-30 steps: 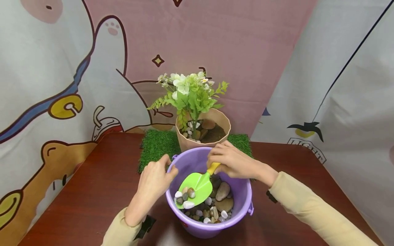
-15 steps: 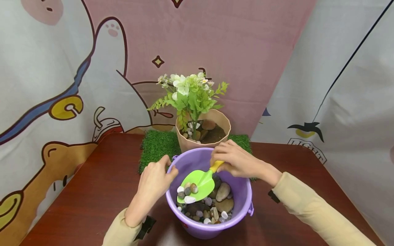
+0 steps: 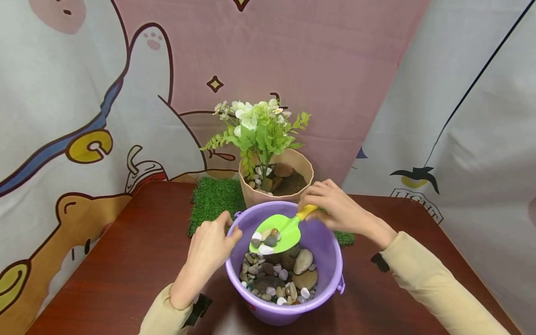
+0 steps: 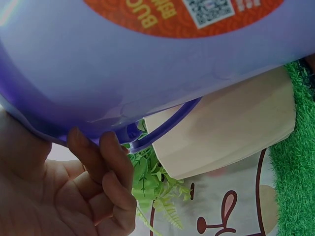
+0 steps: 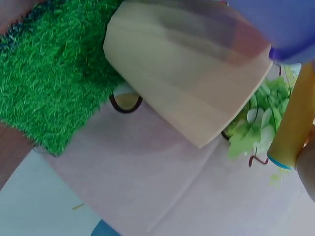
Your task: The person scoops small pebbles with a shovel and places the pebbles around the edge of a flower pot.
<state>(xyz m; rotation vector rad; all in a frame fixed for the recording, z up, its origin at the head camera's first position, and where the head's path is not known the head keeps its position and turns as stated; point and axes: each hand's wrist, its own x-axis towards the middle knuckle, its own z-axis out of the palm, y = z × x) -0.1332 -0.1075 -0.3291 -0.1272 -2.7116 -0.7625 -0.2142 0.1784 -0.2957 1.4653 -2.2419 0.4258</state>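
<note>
Head view: scoop (image 3: 289, 227) and pebbles (image 3: 270, 241) farther right now, right grip (image 3: 335, 207) around handle (image 3: 307, 212), left grip (image 3: 211, 244) around bucket (image 3: 326, 253).

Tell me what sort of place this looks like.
Probably an indoor, staged tabletop corner: cartoon-printed cloth hangs behind a reddish-brown table, and a flowerpot stands on a fake-looking grass mat.

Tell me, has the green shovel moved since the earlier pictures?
Yes. In the head view, the green shovel has moved up and to the right in the picture, judged against the purple bucket, which has stayed put.
</note>
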